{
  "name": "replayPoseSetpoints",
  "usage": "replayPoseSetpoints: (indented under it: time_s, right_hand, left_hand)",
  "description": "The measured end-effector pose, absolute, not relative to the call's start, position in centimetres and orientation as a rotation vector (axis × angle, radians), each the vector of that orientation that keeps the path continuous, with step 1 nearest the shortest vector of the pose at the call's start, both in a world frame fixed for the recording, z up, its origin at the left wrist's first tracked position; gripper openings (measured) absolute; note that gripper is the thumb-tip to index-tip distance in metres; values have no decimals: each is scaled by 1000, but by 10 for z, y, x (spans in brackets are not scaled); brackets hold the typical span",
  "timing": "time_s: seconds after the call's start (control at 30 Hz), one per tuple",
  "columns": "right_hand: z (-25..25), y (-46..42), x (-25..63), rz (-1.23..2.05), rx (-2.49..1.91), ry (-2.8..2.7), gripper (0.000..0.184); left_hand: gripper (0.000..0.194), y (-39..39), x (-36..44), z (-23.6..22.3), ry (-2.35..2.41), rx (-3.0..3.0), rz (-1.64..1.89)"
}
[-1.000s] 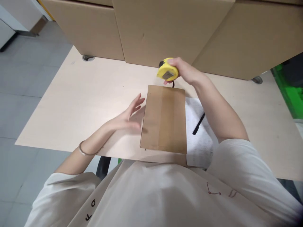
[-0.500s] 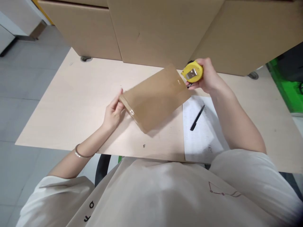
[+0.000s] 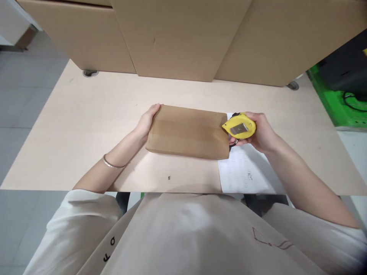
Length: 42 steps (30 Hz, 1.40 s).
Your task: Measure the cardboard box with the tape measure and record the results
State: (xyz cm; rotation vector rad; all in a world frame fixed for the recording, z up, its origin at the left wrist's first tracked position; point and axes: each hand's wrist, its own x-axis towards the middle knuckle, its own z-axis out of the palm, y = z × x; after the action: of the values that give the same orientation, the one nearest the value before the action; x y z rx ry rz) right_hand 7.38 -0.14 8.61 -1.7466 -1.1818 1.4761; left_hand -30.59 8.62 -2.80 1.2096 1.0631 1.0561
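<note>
A flat brown cardboard box (image 3: 187, 131) lies lengthwise across the middle of the pale wooden desk (image 3: 86, 126). My left hand (image 3: 147, 120) grips its left end, fingers curled around the edge. My right hand (image 3: 258, 131) is closed around a yellow tape measure (image 3: 239, 127), held against the box's right end. A thin bracelet (image 3: 113, 164) circles my left wrist.
A white printed sheet (image 3: 245, 172) lies under my right hand, partly tucked beneath the box. Large cardboard boxes (image 3: 177, 38) stand along the desk's far edge. A green and black object (image 3: 341, 95) sits past the desk at the right. Grey floor is at the left.
The box was turned from lying lengthwise away from me to lying crosswise. My left hand took hold of its left end. My right hand brought the tape measure down to its right end.
</note>
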Motion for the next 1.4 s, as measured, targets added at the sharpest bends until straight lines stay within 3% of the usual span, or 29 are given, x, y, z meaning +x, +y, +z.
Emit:
replayPoseSetpoints:
  time_s: [0.13,0.3,0.4,0.47,0.63,0.93,1.1,1.4]
  right_hand:
    - [92,13,79,1380,-1731,-1408,58]
    - [109,53,33,1373,-1468,-1753,59]
    - [113,79,-29,1424,-1296,-1911,60]
    - [115,93,-72,1417,-1295,-2032,60]
    - [115,113,-134,1294,-1468,-2188,54]
    - [112,119,-69,1422,-1511,-2186,58]
    - [109,115,-58,1421,-1461,-2174,66]
    - [115,109,-18,1445,-1560,-1987,46]
  left_hand:
    - [66,81,-316,-30,1142,1091,1063]
    - [96,78,-327,-36,1040,1180,1008]
    - [103,78,-327,-41,1043,1188,1046]
    - [99,79,-325,-42,1007,1229,1074]
    - [68,82,-322,-43,814,1370,1028]
    - [97,81,-326,-47,928,1252,1051]
    - [73,84,-321,-45,956,1127,1114]
    - [72,84,-328,-41,1006,1238,1078]
